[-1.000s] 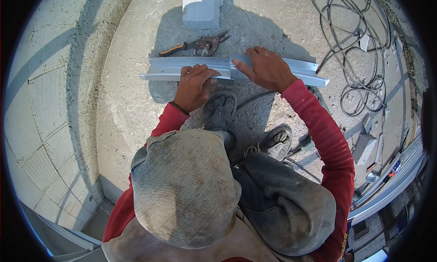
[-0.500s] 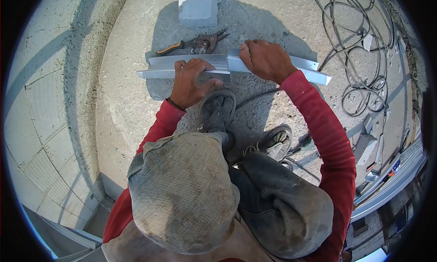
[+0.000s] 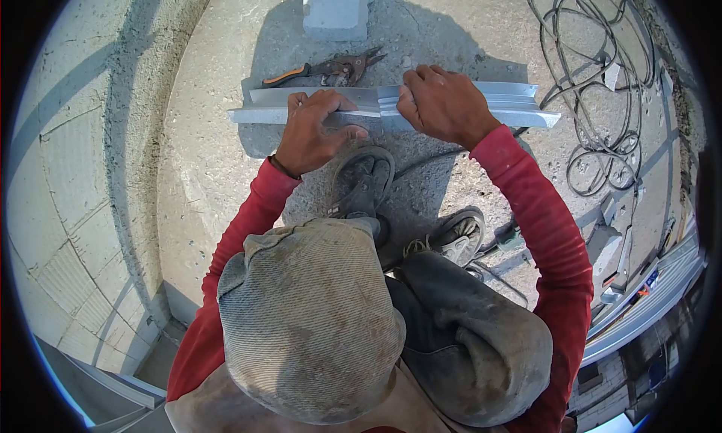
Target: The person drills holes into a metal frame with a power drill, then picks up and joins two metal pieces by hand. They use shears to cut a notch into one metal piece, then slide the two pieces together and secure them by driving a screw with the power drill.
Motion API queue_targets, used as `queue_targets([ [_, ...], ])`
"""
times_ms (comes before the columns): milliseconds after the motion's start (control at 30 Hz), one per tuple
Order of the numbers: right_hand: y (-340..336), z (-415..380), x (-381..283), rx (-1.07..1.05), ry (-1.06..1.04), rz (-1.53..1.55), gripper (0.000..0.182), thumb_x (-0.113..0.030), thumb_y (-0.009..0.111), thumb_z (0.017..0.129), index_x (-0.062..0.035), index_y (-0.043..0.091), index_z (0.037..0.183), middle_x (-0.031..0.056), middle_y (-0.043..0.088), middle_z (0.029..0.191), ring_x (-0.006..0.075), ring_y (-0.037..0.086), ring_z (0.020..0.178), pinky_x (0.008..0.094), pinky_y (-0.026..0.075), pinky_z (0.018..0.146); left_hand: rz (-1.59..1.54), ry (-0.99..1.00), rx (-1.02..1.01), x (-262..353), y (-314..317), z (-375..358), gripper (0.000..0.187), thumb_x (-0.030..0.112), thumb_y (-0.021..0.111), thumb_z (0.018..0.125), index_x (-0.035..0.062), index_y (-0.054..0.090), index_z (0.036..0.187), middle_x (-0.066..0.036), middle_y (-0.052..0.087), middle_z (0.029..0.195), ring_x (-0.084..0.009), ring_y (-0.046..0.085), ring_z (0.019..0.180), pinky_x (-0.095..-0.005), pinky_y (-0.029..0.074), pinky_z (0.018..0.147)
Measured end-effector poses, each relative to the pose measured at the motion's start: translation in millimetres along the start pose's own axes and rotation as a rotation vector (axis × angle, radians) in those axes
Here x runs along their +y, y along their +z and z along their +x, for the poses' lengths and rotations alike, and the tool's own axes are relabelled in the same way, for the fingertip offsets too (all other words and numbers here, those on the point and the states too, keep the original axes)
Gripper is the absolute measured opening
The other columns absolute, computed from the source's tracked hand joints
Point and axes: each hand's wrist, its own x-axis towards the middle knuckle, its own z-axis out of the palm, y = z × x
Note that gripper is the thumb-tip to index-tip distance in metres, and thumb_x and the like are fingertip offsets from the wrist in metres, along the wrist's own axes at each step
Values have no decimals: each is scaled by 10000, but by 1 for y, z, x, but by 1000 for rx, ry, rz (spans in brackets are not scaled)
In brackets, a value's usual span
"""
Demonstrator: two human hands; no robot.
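A metal channel [image 3: 256, 116] lies across the concrete in front of my feet, its left part meeting a second metal section [image 3: 519, 102] near the middle. My left hand [image 3: 312, 131] grips the near side of the left part, fingers over its edge and thumb to the right. With curled fingers, my right hand [image 3: 445, 104] holds the right section just beside the joint. Just beyond the left part, snips [image 3: 347, 68] with a black and orange handle rest on the ground. The undersides of both metal pieces are hidden.
A pale block [image 3: 335, 12] stands beyond the snips. Looped black cable [image 3: 594, 80] lies at the right. A rough block wall [image 3: 68, 177] runs along the left. Long metal profiles [image 3: 639, 305] and scraps lie at the lower right.
The right metal section has tilted, showing more of its inner face, and now lines up more closely with the left one. My right hand has turned with it and shifted slightly right.
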Motion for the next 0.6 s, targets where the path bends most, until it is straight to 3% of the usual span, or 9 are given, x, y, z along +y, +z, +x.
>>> queue_targets([
  [133, 7, -2, 7, -11, -19, 18, 383, -310, 482, 982, 10, 672, 893, 202, 691, 810, 356, 697, 746, 470, 577, 630, 18, -65, -53, 3, 6, -1, 420, 391, 853, 757, 103, 677, 1008, -38, 697, 991, -237, 617, 936, -412, 297, 897],
  [367, 12, -2, 12, -13, -16, 46, 363, -294, 481, 984, -14, 674, 858, 189, 685, 768, 358, 688, 695, 480, 573, 630, 46, -97, -14, 4, 15, -5, 400, 421, 846, 756, 111, 689, 955, -28, 689, 935, -223, 609, 909, -413, 285, 867],
  [433, 3, 3, 13, -226, 44, 56, 375, -286, 452, 1015, 5, 686, 987, 175, 694, 864, 367, 685, 770, 489, 560, 694, 49, -109, -19, 4, 12, -1, 403, 426, 846, 752, 110, 687, 945, -26, 686, 923, -220, 607, 901, -411, 284, 862],
  [467, 2, 4, 13, -223, 43, 56, 375, -286, 452, 1015, 5, 686, 987, 175, 694, 864, 367, 685, 770, 489, 560, 694, 31, -84, -11, 4, 11, 0, 402, 424, 849, 750, 111, 685, 941, -27, 683, 913, -219, 602, 888, -410, 283, 859],
  [567, 0, 6, 15, -237, 14, 103, 404, -299, 438, 1021, 5, 701, 972, 175, 696, 842, 376, 682, 751, 497, 557, 698, 9, -45, 7, 5, 8, 2, 378, 386, 852, 760, 108, 669, 940, -36, 671, 906, -220, 586, 853, -399, 286, 868],
  [600, 0, 6, 14, -152, 10, 123, 415, -317, 441, 1013, -12, 692, 885, 182, 690, 790, 386, 677, 721, 509, 556, 688, 2, -30, 16, 5, 8, 2, 358, 350, 852, 772, 105, 654, 943, -43, 661, 909, -222, 574, 831, -390, 290, 881],
])
